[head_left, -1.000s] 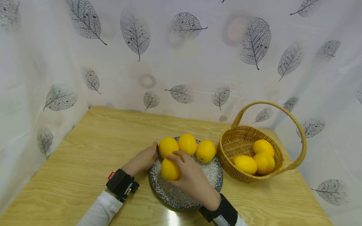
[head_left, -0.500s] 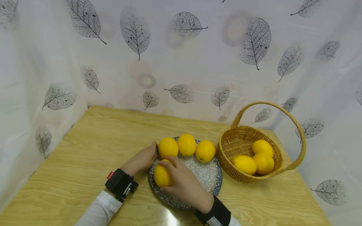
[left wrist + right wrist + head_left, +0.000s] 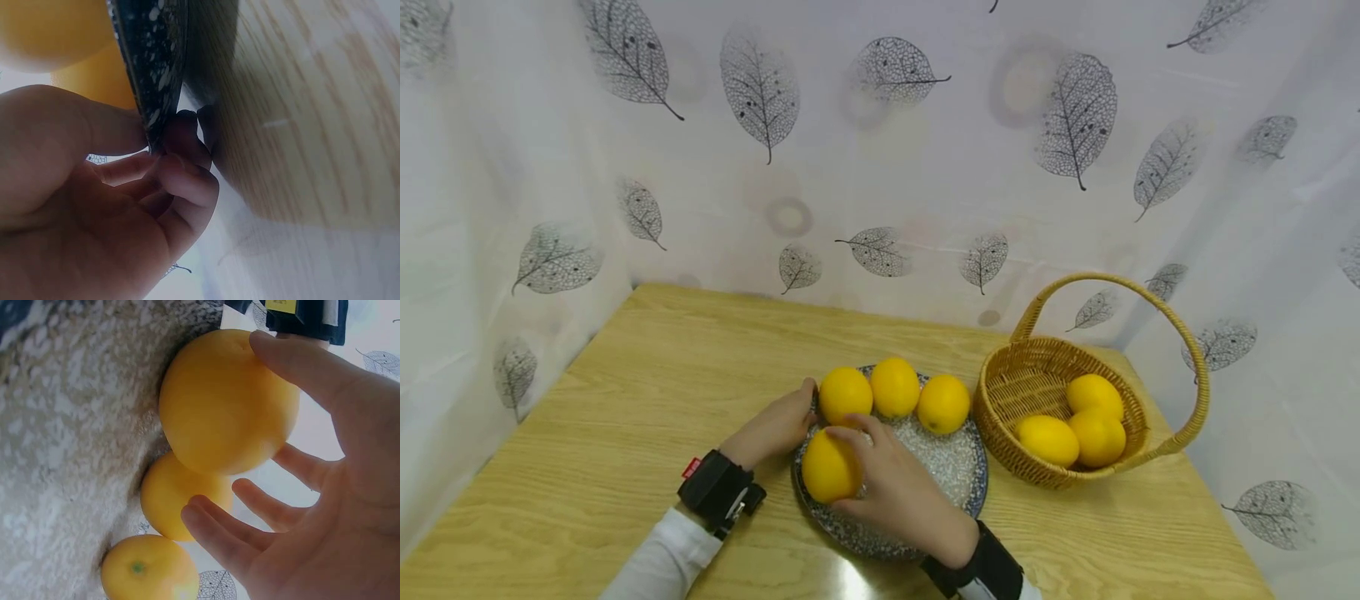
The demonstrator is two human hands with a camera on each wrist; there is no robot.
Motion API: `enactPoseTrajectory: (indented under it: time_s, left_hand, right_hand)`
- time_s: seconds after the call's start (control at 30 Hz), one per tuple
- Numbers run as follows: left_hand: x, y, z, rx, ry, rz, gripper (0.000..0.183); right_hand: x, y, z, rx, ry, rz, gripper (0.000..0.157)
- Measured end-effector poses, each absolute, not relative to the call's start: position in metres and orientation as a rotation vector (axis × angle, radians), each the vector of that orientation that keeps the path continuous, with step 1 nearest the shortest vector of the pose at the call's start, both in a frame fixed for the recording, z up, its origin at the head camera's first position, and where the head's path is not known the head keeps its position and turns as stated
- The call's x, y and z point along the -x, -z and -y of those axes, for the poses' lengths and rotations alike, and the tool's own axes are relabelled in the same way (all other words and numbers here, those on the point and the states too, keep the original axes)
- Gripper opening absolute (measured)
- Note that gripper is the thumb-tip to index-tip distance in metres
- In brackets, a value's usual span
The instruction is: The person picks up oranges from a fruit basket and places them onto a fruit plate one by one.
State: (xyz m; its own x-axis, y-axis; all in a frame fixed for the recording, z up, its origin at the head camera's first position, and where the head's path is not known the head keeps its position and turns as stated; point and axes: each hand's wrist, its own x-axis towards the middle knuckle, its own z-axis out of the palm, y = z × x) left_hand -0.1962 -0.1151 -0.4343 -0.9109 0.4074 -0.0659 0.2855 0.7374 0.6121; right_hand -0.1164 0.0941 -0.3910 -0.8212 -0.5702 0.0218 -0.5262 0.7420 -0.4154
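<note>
My left hand (image 3: pixel 780 423) pinches the left rim of a speckled blue-grey plate (image 3: pixel 943 457); in the left wrist view the thumb lies above the rim and curled fingers below it. On the plate's left front sits an orange (image 3: pixel 831 467). Around its right side my right hand (image 3: pixel 898 492) is spread, thumb and index finger near or touching the peel, with a gap at the palm. In the right wrist view the other fingers stand away from this orange (image 3: pixel 225 403). Three more oranges, left (image 3: pixel 846 394), middle (image 3: pixel 895 387) and right (image 3: pixel 943 404), line the plate's back edge.
A wicker basket (image 3: pixel 1011 454) with a tall arched handle stands right of the plate, close to its rim. Three yellow-orange fruits (image 3: pixel 1096 436) lie inside, one longer than the others. Behind the wooden table (image 3: pixel 700 350) hangs a leaf-patterned curtain (image 3: pixel 910 167).
The right hand has carried the orange left and toward me across the plate. In the last half second its fingers have loosened and drawn slightly right. The left hand keeps its hold on the rim.
</note>
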Motion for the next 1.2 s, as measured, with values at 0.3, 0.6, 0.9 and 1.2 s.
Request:
enactPoseTrajectory:
  time_s: [0.3, 0.6, 0.9, 1.2]
  left_hand:
    - [0.1962, 0.4348, 0.1155, -0.564, -0.916, -2.741, 0.025]
    - [0.1928, 0.4348, 0.1169, -0.587, -0.94, -2.752, 0.025]
    - [0.1939, 0.4334, 0.1165, -0.589, -0.95, -2.742, 0.023]
    - [0.197, 0.4335, 0.1169, -0.581, -0.947, -2.73, 0.024]
  right_hand:
    - [0.1165, 0.3894, -0.0965, 0.944, 0.597, -2.825, 0.082]
    - [0.1159, 0.3894, -0.0971, 0.971, 0.592, -2.842, 0.08]
    - [0.1169, 0.3886, -0.097, 0.97, 0.595, -2.85, 0.08]
    - [0.1176, 0.3885, -0.0969, 0.938, 0.573, -2.842, 0.079]
